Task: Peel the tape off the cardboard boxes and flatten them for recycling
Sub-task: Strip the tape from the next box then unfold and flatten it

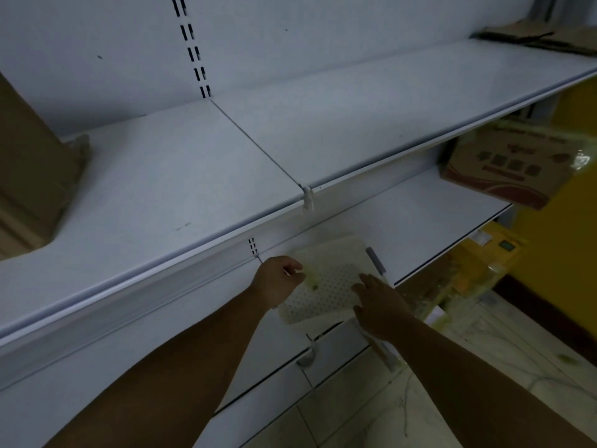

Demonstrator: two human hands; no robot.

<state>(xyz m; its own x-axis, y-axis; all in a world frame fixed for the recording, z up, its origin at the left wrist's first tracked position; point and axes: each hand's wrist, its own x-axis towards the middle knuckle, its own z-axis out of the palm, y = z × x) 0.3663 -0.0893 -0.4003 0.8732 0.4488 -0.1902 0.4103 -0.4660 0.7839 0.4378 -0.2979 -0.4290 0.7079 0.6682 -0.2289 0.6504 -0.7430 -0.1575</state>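
Note:
A white perforated plastic basket (326, 286) sits on the lower shelf, below the upper shelf's front edge. My left hand (277, 279) is curled at the basket's left rim and pinches something small and pale there, possibly a strip of tape. My right hand (376, 305) lies over the basket's right side with relaxed fingers touching it. A grey utility knife (375, 260) rests by the basket's far right corner. A printed cardboard box (504, 166) stands at the right end of the lower shelf. A plain brown cardboard box (35, 176) stands on the upper shelf at far left.
White metal shelving (210, 176) fills the view, with a slotted upright at the back. Flattened cardboard (529, 37) lies on the upper shelf's far right. Yellow packaged goods (484, 253) and a tiled floor (484, 357) lie below right.

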